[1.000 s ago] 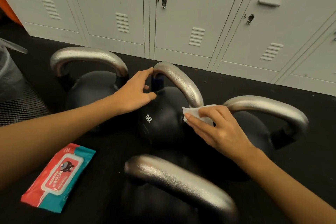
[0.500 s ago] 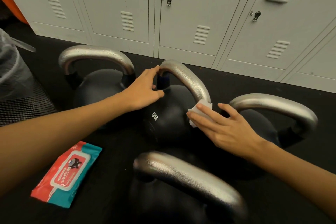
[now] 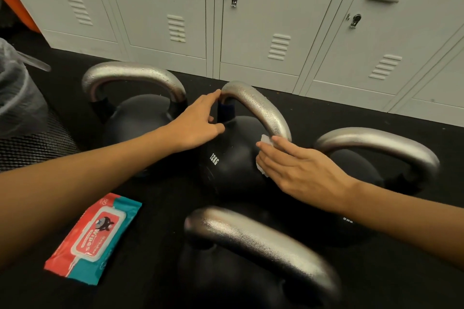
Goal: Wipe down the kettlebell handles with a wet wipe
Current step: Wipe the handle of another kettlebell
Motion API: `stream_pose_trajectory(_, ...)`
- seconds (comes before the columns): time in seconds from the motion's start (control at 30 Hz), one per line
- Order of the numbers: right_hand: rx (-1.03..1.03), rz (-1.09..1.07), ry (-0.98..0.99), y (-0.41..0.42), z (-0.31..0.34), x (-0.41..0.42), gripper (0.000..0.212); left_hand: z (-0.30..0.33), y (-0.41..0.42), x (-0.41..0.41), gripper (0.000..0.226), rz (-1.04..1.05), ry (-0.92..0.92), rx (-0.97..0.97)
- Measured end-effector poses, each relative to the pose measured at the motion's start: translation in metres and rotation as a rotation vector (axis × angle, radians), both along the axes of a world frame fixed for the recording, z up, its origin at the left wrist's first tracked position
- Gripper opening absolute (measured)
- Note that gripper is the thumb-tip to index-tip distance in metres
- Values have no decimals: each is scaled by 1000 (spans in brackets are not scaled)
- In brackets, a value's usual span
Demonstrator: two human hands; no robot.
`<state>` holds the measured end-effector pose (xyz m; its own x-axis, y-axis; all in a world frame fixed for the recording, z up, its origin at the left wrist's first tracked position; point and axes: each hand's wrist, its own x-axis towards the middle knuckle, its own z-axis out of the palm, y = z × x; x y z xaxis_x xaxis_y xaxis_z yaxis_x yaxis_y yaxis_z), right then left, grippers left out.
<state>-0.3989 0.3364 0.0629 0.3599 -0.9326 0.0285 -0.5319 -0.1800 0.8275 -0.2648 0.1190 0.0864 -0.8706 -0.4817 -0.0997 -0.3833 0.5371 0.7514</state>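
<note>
Four kettlebells were seen standing close together on the black floor (image 3: 376,291). At the bottom centre of the frame, the nearest kettlebell (image 3: 226,281) was shown blurred, its silver handle (image 3: 261,241) arching across it. At the lower left, a red and teal pack of wipes (image 3: 94,236) was laid flat on the floor, apart from the weights. In the middle of the frame, the black kettlebell marked 12KG (image 3: 231,165) was attended by both hands. The right hand (image 3: 298,168) was laid with straight fingers over a white wet wipe (image 3: 266,140), which was pressed against the near end of the silver handle (image 3: 258,110) where it meets the ball; nothing was gripped by curled fingers. The left hand (image 3: 198,123) was set at the far end of the same handle, fingertips touching the metal and thumb resting on the ball, loosely spread. To the right a third kettlebell (image 3: 356,168) was partly hidden behind the right hand, and a fourth (image 3: 140,115) was placed at the upper left. A mesh bin (image 3: 22,118) was seen at the left edge. Grey lockers (image 3: 263,20) were ranged across the top.
</note>
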Motion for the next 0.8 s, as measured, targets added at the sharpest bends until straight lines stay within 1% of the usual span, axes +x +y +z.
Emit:
stream_pose_trajectory(0.07, 15, 20, 36, -1, 8, -2, 45, 0, 0, 0, 83, -3, -2, 9)
stream_pose_trajectory(0.17, -11, 32, 31, -3, 17, -7, 47, 0, 0, 0, 83, -8, -1, 11)
stream_pose_trajectory(0.27, -20, 49, 64, 1, 7, -1, 61, -1, 0, 0, 84, -6, -1, 11)
stream_pose_trajectory(0.3, -6, 37, 77, 3, 1, 1, 61, -1, 0, 0, 84, -7, 0, 13)
stream_pose_trajectory(0.4, 43, 19, 76, 6, 0, -3, 47, -2, 0, 0, 84, -8, -1, 16)
stream_pose_trajectory(0.53, 3, 29, -20, 3, 20, -10, 44, -2, 0, -1, 85, -5, -7, 8)
stream_pose_trajectory(0.63, -47, -38, -89, 2, 14, -3, 40, -3, 1, 0, 86, -8, -5, 13)
stream_pose_trajectory(0.73, -55, -153, -79, -11, 9, 10, 33, -3, 1, 0, 86, -13, -4, 13)
stream_pose_trajectory(0.8, -73, -175, -77, -23, 11, 15, 29, -4, 0, 0, 86, -14, -11, 8)
